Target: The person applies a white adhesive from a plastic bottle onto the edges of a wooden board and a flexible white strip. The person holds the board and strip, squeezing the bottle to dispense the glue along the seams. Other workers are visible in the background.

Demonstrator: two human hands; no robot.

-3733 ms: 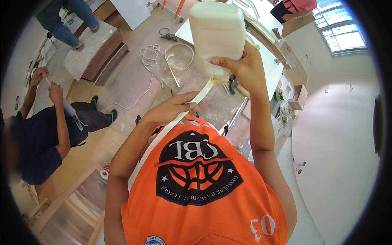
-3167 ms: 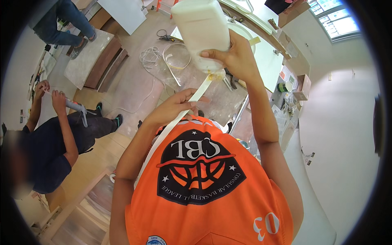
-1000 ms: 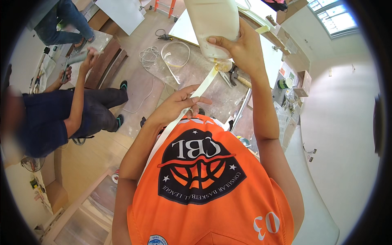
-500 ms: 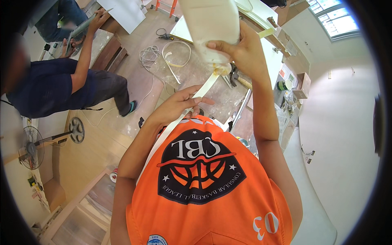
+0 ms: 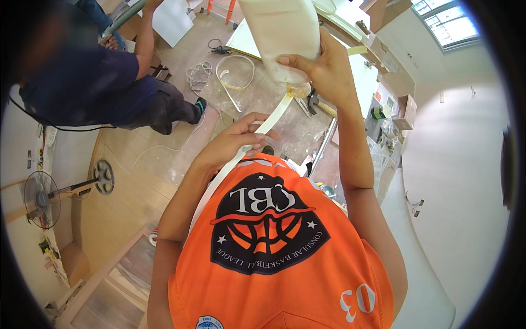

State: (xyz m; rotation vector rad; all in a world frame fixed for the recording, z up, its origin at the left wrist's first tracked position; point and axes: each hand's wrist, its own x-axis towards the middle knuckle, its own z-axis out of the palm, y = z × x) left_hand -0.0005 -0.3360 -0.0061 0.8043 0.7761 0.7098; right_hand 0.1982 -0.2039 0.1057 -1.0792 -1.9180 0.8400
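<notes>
My right hand (image 5: 331,68) grips a white plastic bottle (image 5: 282,38), tipped with its mouth down. The bottle's yellowish, glue-smeared mouth (image 5: 297,90) meets a narrow white strip (image 5: 278,113) that looks like edge banding. My left hand (image 5: 233,143) pinches the strip between thumb and fingers, just in front of my orange shirt. From there the strip trails down along my left forearm. Past the right hand, a short pale strip end (image 5: 357,50) sticks out; whether it belongs to the same strip is hidden.
Below lies a dusty board with a hammer (image 5: 327,108), a loop of strip (image 5: 251,82) and coiled cable (image 5: 197,75) around it. A co-worker (image 5: 109,82) stands at left, near a fan (image 5: 43,199). A green tin (image 5: 382,112) and a box (image 5: 405,111) sit at right.
The co-worker has moved toward the right, a foot now closer to the cable coil. My two hands, the bottle and the strip stay almost in place.
</notes>
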